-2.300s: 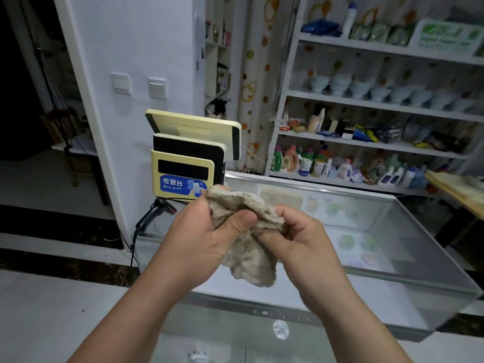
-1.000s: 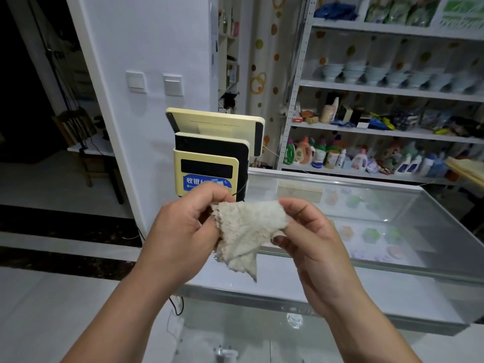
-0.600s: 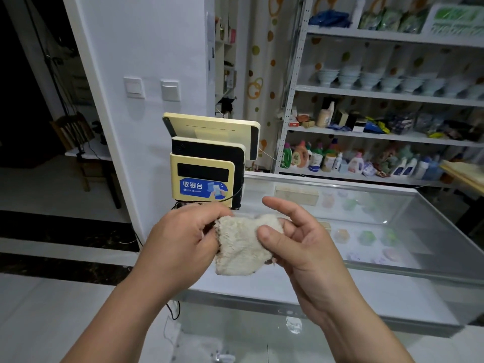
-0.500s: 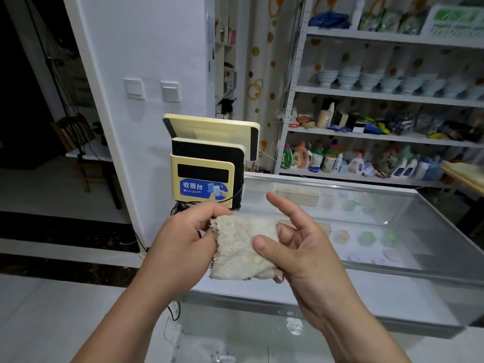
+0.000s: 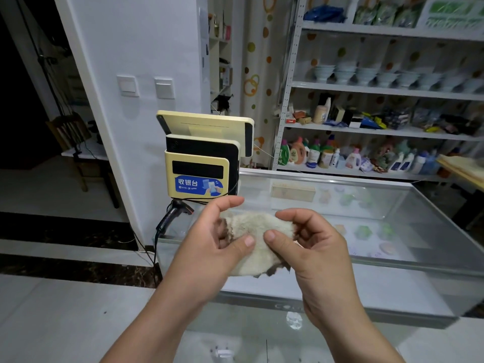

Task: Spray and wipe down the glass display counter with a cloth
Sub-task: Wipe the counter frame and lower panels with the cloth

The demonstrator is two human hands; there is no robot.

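A fluffy beige cloth [image 5: 255, 231] is bunched between both of my hands, held in the air above the near left part of the glass display counter [image 5: 392, 292]. My left hand [image 5: 217, 247] grips its left side with thumb and fingers. My right hand [image 5: 314, 247] pinches the right side, thumb on the front of the cloth. The lower edge of the cloth hangs down between my palms. No spray bottle is visible near my hands.
A yellow cash register terminal [image 5: 201, 166] stands on the counter's far left corner, with a black barcode scanner [image 5: 174, 213] and cables beside it. Metal shelves [image 5: 379, 132] with bottles and bowls fill the back wall. A white pillar [image 5: 131, 100] stands to the left.
Both hands have kept working the cloth, folding it from a loose hanging piece into a flatter wad. My right fingers, spread a moment ago, have curled onto the cloth.
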